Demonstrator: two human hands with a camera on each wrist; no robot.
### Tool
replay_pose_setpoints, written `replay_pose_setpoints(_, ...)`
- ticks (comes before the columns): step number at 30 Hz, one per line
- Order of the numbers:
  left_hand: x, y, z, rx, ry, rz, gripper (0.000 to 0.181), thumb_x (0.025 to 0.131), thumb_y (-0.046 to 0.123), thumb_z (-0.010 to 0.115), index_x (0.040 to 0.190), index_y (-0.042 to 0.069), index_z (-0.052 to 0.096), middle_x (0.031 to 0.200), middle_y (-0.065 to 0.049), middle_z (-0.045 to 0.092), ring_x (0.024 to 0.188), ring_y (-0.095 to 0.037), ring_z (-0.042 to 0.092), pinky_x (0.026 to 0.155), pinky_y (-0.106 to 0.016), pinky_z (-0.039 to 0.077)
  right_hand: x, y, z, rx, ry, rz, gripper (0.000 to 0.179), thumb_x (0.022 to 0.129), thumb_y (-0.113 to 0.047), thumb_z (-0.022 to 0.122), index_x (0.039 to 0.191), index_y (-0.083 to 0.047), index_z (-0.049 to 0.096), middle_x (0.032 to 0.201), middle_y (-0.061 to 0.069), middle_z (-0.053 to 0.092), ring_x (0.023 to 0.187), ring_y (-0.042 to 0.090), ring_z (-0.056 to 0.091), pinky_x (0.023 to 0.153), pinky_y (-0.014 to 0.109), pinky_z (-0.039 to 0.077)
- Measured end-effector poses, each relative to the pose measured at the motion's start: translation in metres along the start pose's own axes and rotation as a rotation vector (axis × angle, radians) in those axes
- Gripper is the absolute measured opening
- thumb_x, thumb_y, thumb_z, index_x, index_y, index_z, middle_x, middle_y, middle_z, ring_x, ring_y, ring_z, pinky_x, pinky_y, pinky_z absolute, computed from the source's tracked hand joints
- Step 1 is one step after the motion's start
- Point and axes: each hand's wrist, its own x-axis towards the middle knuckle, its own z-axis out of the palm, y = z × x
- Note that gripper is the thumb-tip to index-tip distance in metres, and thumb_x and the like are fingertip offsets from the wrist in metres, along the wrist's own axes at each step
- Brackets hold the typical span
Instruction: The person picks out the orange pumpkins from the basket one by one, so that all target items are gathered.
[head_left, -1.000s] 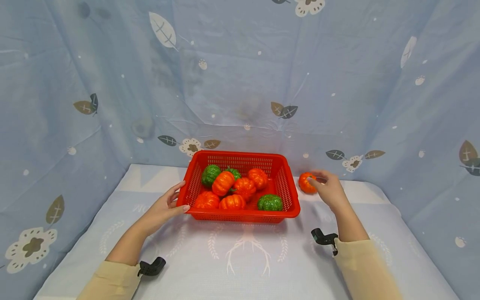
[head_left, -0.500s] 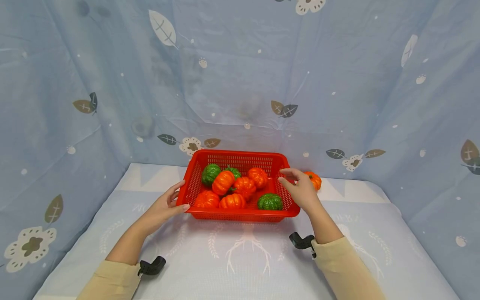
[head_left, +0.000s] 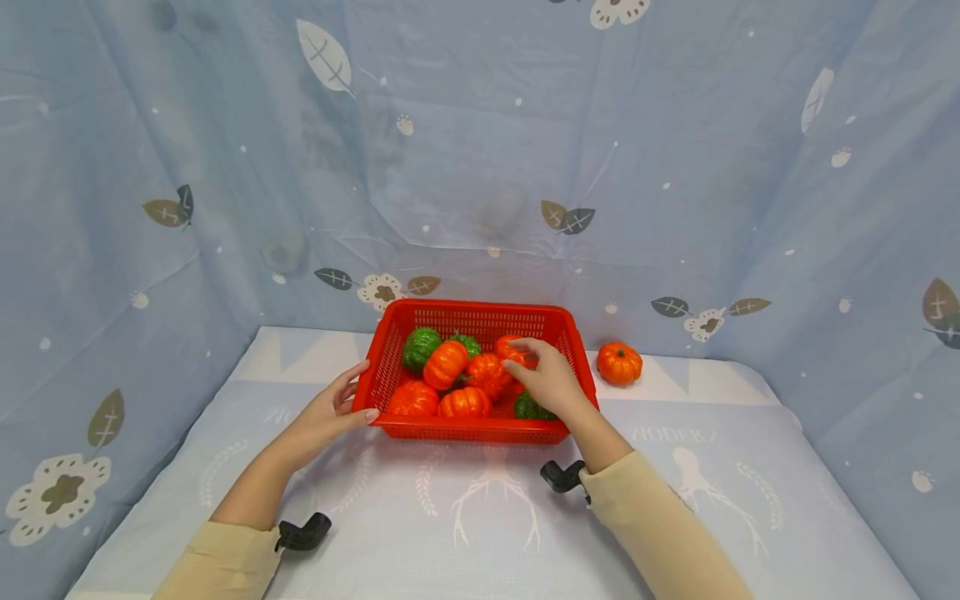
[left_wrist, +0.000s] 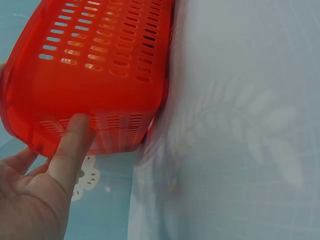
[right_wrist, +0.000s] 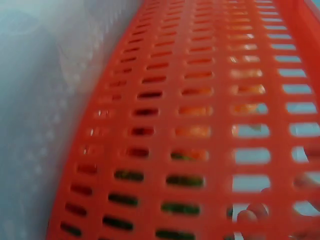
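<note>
A red slotted plastic basket stands on the table, holding several small orange and green toy pumpkins. My left hand holds its left end, thumb by the front corner and fingers along the left side. The left wrist view shows that hand touching the outer wall. Over the basket's right half, my right hand is above an orange pumpkin, thumb and fingers apart; contact is unclear. A green pumpkin is partly hidden beneath this hand. In the right wrist view, fingers show blurred through the slots.
Another orange pumpkin sits on the table just right of the basket. A patterned cloth covers the table. Blue curtains hang close behind it and on both sides.
My right hand has left the orange pumpkin outside the basket and moved left over the basket. That pumpkin is now fully visible. My left hand and the basket stay put.
</note>
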Motion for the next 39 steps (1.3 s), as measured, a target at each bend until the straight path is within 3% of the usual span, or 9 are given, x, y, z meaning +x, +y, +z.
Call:
replay_pose_setpoints(11, 0.0, -0.001, -0.001, -0.009, -0.011, 0.008, 0.088, 0.092, 0.015, 0.072, 0.161, 0.016, 0.018, 0.155, -0.026, 0.032, 0.135, -0.046, 0.043, 0.102, -0.04, 0.048, 0.011, -0.013, 0.025, -0.086, -0.099, 0.055, 0.05, 0.095, -0.028, 0.071, 0.14, -0.011, 0.058, 0.145, 0.011, 0.054, 0.13, 0.035, 0.052, 0.105, 0.054, 0.043)
replay_pose_setpoints(19, -0.001, 0.001, -0.001, 0.013, 0.004, -0.011, 0.089, 0.092, 0.016, 0.072, 0.161, 0.017, 0.017, 0.156, -0.026, 0.031, 0.135, -0.046, 0.043, 0.103, -0.047, 0.046, 0.021, -0.017, 0.03, -0.111, -0.17, 0.101, 0.055, 0.096, -0.03, 0.069, 0.146, -0.014, 0.053, 0.148, 0.013, 0.05, 0.133, 0.035, 0.049, 0.107, 0.054, 0.041)
replay_pose_setpoints(30, -0.001, 0.002, -0.001, 0.008, 0.0, -0.008, 0.088, 0.092, 0.014, 0.071, 0.161, 0.017, 0.016, 0.156, -0.026, 0.031, 0.134, -0.046, 0.044, 0.103, -0.047, 0.047, 0.024, -0.01, 0.033, -0.118, -0.139, 0.102, 0.05, 0.097, -0.026, 0.068, 0.142, -0.006, 0.056, 0.144, 0.017, 0.051, 0.132, 0.035, 0.048, 0.108, 0.051, 0.041)
replay_pose_setpoints(39, -0.001, 0.002, 0.0, 0.006, -0.002, -0.009, 0.088, 0.092, 0.012, 0.071, 0.161, 0.017, 0.017, 0.156, -0.026, 0.031, 0.135, -0.046, 0.043, 0.102, -0.045, 0.047, 0.023, -0.009, 0.032, -0.152, -0.11, 0.17, 0.042, 0.096, -0.031, 0.069, 0.13, -0.009, 0.06, 0.133, 0.016, 0.057, 0.119, 0.034, 0.057, 0.099, 0.048, 0.048)
